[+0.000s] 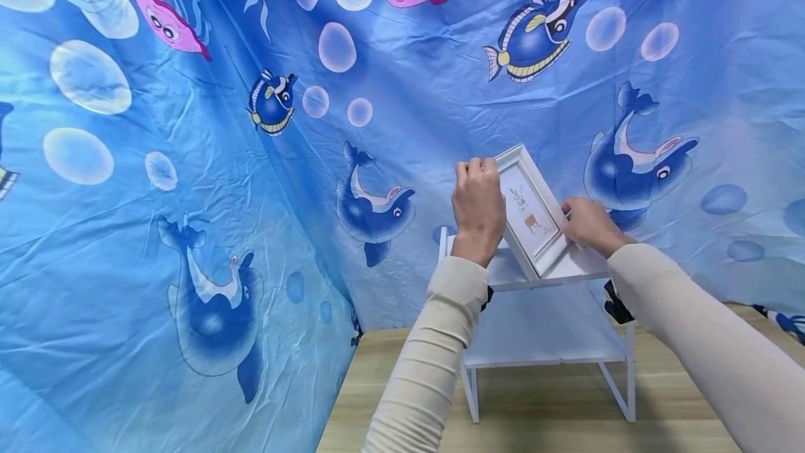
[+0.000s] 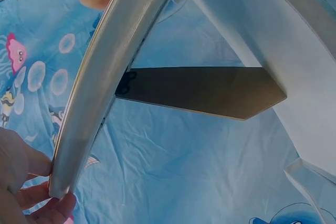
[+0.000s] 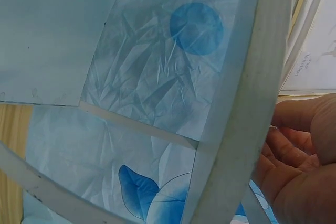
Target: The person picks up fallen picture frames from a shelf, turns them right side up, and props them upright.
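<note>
A white picture frame (image 1: 533, 212) with a small drawing of a deer-like animal leans at a tilt, its lower corner on the top board of a white shelf (image 1: 585, 265). My left hand (image 1: 479, 208) grips the frame's upper left part; in the left wrist view its thumb and fingers (image 2: 50, 208) pinch the frame's end. At the lower right edge, my right hand (image 1: 592, 224) holds the frame between thumb and curled fingers. Behind the frame, a dark support leg (image 2: 199, 93) is swung out, its tip at the white board.
The shelf's lower board (image 1: 541, 331) sits under the top one on thin white legs (image 1: 629, 376). A blue sea-animal sheet (image 1: 402, 110) hangs behind and to the left. Light wood-pattern floor (image 1: 377, 383) lies beneath.
</note>
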{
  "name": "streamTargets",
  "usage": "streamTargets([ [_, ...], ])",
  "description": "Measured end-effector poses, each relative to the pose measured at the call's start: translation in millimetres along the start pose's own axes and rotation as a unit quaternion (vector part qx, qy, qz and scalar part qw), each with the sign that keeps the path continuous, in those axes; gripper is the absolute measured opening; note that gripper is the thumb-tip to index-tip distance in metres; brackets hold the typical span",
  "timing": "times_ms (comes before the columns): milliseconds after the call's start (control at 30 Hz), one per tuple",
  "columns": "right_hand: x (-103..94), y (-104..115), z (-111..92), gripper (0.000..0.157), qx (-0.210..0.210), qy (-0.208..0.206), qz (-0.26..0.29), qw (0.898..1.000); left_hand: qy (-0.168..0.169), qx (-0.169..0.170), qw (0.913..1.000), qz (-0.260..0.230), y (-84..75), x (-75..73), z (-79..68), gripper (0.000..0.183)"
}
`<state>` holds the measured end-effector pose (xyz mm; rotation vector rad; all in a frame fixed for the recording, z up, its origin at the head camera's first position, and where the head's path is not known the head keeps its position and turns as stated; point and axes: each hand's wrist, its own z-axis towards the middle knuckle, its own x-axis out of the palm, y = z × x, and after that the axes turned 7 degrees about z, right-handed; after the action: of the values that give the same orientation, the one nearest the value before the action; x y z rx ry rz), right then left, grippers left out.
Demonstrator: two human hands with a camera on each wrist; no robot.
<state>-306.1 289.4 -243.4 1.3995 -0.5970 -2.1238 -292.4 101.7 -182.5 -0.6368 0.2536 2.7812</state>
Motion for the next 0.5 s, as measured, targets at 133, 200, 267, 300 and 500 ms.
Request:
streamTargets([
  [133, -1.6, -0.2, 0.2, 0.038, 0.007, 0.004, -0.001, 1.000, -0.004, -0.016, 0.9995, -0.028, 0.7, 2.0, 0.0, 0.028],
  [200, -2.6, -0.1, 0.0, 0.039, 0.009, 0.007, -0.001, 1.000, -0.007, -0.023, 0.9989, -0.041, 1.3, 2.8, 0.1, 0.028],
  [267, -3.4, -0.5, 0.2, 0.038, 0.009, 0.008, -0.001, 1.000, -0.007, -0.027, 0.9982, -0.053, 2.2, 3.6, 0.5, 0.028],
  [300, -3.6, -0.5, 0.4, 0.038, 0.009, 0.008, -0.002, 1.000, -0.007, -0.028, 0.9979, -0.059, 2.8, 4.2, 0.8, 0.029],
  [500, -4.3, -2.3, 0.1, 0.036, 0.007, 0.011, -0.011, 1.000, -0.004, -0.032, 0.9955, -0.088, 7.2, 9.8, 1.5, 0.032],
])
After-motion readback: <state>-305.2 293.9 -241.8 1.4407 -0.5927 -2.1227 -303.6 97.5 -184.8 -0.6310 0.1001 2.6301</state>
